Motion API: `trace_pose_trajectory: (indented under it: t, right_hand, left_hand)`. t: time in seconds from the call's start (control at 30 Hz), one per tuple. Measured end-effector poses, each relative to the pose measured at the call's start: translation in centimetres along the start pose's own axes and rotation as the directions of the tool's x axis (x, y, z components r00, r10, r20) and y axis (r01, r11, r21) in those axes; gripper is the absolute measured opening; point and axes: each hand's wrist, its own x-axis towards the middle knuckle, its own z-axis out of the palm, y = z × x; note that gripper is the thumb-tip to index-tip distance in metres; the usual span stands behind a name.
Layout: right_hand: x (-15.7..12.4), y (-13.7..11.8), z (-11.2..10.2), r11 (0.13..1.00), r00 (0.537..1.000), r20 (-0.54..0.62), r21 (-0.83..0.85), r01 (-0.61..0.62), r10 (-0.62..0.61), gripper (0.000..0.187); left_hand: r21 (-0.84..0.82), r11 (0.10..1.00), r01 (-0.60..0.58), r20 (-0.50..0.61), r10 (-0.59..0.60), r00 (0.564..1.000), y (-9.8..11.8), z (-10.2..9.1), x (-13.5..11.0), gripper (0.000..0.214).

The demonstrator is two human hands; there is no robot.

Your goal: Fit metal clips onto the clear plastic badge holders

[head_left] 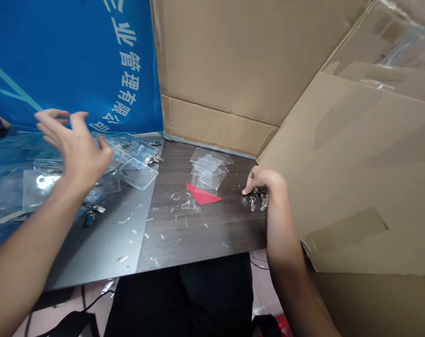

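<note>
Blue printed banner rises behind the bench's left end. In front of it the left hand hovers with its fingers spread apart, gripping nothing, just above clear badge holders strewn over a grey metal sheet, among them a loose metal clip. Toward the middle of the dark wood-grain bench, plastic slivers litter the surface below a small stack of holders overlapping a red triangle. Near the right edge, the right hand curls inward, one fingertip at a heap of clips; whether it pinches one cannot be told. A cardboard sheet leans in just beside it. A careless sweep could send slick holders sliding off the metal, or shove clips under the cardboard and out of sight.
</note>
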Motion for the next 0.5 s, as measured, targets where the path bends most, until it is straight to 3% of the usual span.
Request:
trace_pose_trajectory:
  t: [0.1,0.2,0.37,0.5]
  right_hand:
    - [0.1,-0.4,0.2,1.000,1.000,0.011,-0.013,-0.013,0.013,0.023]
    - [0.2,-0.8,0.4,1.000,1.000,0.016,-0.012,-0.012,0.012,0.022]
    - [-0.3,-0.4,0.3,1.000,1.000,-0.006,-0.005,0.003,-0.003,0.020]
    - [-1.1,0.1,0.1,1.000,0.999,0.038,-0.001,0.014,-0.014,0.022]
  left_hand:
    - [0.138,0.948,-0.286,0.059,0.280,0.958,0.2,1.7,-0.7,0.047]
    - [0.046,0.894,-0.446,0.184,0.431,0.884,-0.1,3.8,-1.5,0.032]
    - [-0.128,0.868,-0.480,0.292,0.495,0.818,-0.6,6.4,-3.3,0.026]
    - [-0.178,0.856,-0.486,0.373,0.516,0.771,-0.5,6.9,-4.6,0.027]
